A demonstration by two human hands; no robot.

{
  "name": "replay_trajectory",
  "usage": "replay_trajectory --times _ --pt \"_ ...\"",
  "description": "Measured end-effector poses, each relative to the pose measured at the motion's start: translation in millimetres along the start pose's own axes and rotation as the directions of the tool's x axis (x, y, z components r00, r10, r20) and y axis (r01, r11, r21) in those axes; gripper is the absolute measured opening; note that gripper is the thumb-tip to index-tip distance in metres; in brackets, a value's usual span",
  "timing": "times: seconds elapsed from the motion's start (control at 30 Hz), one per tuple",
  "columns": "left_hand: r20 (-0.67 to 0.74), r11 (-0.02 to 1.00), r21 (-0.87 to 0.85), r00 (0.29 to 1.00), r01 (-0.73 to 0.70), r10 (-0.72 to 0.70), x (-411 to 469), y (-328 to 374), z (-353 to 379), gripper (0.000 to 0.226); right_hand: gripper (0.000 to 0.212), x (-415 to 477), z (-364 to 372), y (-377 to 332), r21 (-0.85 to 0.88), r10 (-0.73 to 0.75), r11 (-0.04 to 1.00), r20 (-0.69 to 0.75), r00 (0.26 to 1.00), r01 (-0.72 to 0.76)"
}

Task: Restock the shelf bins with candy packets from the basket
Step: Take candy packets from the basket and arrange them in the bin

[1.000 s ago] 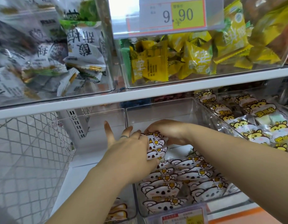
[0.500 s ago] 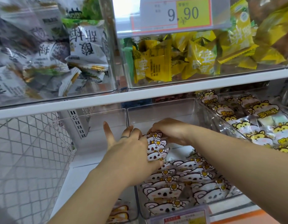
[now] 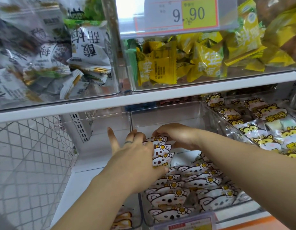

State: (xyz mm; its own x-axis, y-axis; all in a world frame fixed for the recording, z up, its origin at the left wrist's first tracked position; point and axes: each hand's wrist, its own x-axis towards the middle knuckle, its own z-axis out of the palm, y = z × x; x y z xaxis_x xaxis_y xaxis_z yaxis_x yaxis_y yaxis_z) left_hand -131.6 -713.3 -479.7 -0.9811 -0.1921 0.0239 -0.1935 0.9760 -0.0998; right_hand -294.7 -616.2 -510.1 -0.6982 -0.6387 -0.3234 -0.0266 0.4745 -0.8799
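Fingers (image 3: 138, 136) of left hand (image 3: 135, 158) clamp left side of koala packets (image 3: 161, 151); right hand (image 3: 175, 135) fingers curl over far end. Stack sits between fingers, inside clear bin (image 3: 169, 113), behind filled rows (image 3: 185, 188). Squeeze evenly, lower upright, faces forward, release both together.

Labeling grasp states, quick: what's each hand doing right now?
Left hand: fingers and thumb curled round the upright stack of koala packets, index finger sticking out.
Right hand: fingers curled over the far end of the same stack.
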Motion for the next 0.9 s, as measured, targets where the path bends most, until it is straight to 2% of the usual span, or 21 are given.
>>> replay_trajectory --times 0.17,0.27,0.47,0.63,0.8,0.9 --pt "0.003 1.000 0.002 1.000 0.004 -0.004 0 1 0 0.066 0.033 -2 0 1 -0.081 0.005 0.997 0.003 1.000 -0.005" --pt "0.003 1.000 -0.002 1.000 0.003 -0.003 1 0 0 0.065 0.033 -7 -2 -4 -0.186 -0.026 0.982 0.016 1.000 0.028" --pt "0.026 0.998 -0.057 1.000 0.014 -0.013 -5 -1 -7 0.058 0.037 -29 -6 -15 -0.414 -0.099 0.905 0.018 0.995 0.097" --pt "0.016 0.995 -0.095 0.999 0.039 -0.037 -26 0 -22 0.050 0.039 -64 -10 -21 -0.506 -0.175 0.851 -0.030 0.984 0.136" --pt "-0.083 0.987 -0.158 0.996 0.013 -0.027 -77 6 -39 0.043 0.035 -129 2 -19 -0.560 -0.363 0.793 -0.120 0.924 0.238" --pt "-0.145 0.986 -0.164 0.989 -0.038 0.014 -115 14 -44 0.040 0.030 -182 17 -15 -0.647 -0.508 0.681 -0.081 0.857 0.343"
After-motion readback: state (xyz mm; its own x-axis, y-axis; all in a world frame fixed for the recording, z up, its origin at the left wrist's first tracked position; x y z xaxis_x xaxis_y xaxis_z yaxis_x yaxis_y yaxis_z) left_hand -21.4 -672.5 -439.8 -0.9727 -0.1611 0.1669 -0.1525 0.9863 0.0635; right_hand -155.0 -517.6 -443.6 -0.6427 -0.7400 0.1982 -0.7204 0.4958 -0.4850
